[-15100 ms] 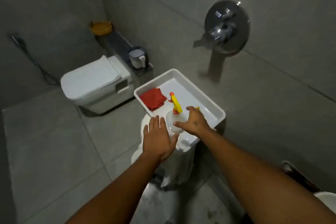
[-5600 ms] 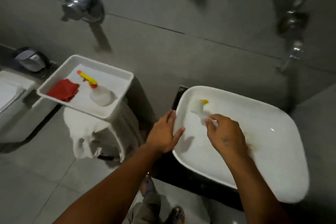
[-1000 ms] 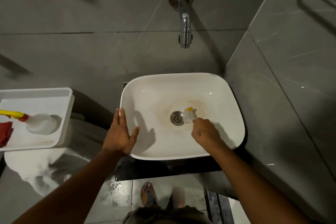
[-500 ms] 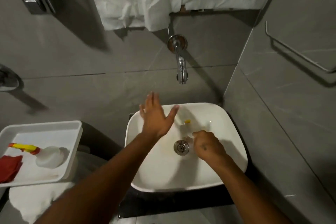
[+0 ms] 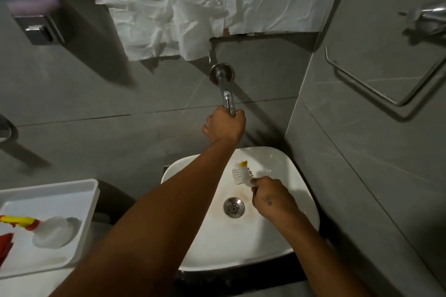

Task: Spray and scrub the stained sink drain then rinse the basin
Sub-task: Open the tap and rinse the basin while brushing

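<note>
A white basin [image 5: 296, 231] stands below a chrome wall tap [image 5: 225, 89]. Its metal drain [image 5: 233, 207] shows in the middle, with faint brown staining around it. My left hand [image 5: 224, 125] reaches up and is closed around the end of the tap. My right hand [image 5: 272, 196] hovers over the basin just right of the drain and grips a small white brush [image 5: 241, 175] with a yellow tip, bristles pointing left. No water is visible. The spray bottle [image 5: 48, 230], with a yellow and red head, lies in a white tray [image 5: 79, 190] at the left.
A red cloth [image 5: 6, 242] lies at the tray's left edge. White crumpled paper [image 5: 205, 0] covers the wall above the tap. A soap dispenser [image 5: 36, 14] hangs at upper left. A metal towel holder [image 5: 386, 82] is fixed to the right wall.
My left hand has risen from above the basin to the tap and closed on its end. The brush in my right hand lifted slightly off the drain area. The view tilted upward.
</note>
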